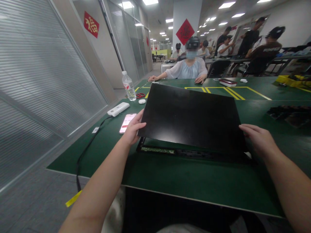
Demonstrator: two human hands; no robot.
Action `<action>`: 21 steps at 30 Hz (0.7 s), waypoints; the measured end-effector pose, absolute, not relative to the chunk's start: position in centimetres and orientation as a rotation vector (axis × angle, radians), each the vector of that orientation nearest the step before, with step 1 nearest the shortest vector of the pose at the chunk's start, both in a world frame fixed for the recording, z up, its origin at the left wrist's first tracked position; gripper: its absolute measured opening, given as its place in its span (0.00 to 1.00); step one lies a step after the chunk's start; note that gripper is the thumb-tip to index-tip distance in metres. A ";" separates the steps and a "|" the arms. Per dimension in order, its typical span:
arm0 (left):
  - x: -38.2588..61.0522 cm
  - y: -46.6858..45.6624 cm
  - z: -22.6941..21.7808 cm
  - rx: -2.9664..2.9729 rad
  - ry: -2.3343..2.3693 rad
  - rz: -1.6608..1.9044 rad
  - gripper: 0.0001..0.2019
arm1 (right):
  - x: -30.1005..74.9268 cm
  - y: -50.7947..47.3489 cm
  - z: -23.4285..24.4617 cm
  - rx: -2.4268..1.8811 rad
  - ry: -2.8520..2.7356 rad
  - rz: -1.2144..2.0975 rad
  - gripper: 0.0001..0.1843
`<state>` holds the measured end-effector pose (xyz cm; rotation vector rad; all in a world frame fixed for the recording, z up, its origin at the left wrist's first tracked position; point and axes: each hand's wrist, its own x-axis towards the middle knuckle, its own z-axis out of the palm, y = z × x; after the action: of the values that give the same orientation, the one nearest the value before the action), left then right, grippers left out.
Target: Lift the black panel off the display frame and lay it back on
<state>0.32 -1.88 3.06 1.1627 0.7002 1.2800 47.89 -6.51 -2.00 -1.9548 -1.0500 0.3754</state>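
Note:
A large flat black display panel is held tilted over the green table. My left hand grips its left edge, thumb on the front face and fingers behind. At the right edge, my right hand pinches the panel between thumb and fingers. Beneath the panel lies a black frame, mostly covered, with a strip of green circuit board showing along its near side. Close to my left hand, a phone with a lit pink screen lies on the table.
Left of the panel are a white power bank with a black strap, a white earbud case, red-handled scissors and a water bottle. A masked person sits opposite. Dark parts lie at the right.

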 end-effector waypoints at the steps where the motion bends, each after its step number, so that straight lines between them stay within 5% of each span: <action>1: 0.2 -1.7 3.0 1.159 0.690 1.298 0.39 | 47.7 -6.6 -1.7 -1.848 -0.931 0.450 0.22; 12: -0.3 -0.8 2.4 1.133 0.673 1.298 0.33 | 44.3 -8.7 2.6 -1.123 -0.357 1.007 0.08; 21: -0.5 0.6 0.6 1.167 1.011 1.177 0.28 | 44.1 -9.3 3.4 -1.066 -0.230 0.929 0.16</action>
<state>-0.48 0.63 0.62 1.1668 1.0108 1.1766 44.15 -9.35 3.39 -1.0662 -0.2303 0.9291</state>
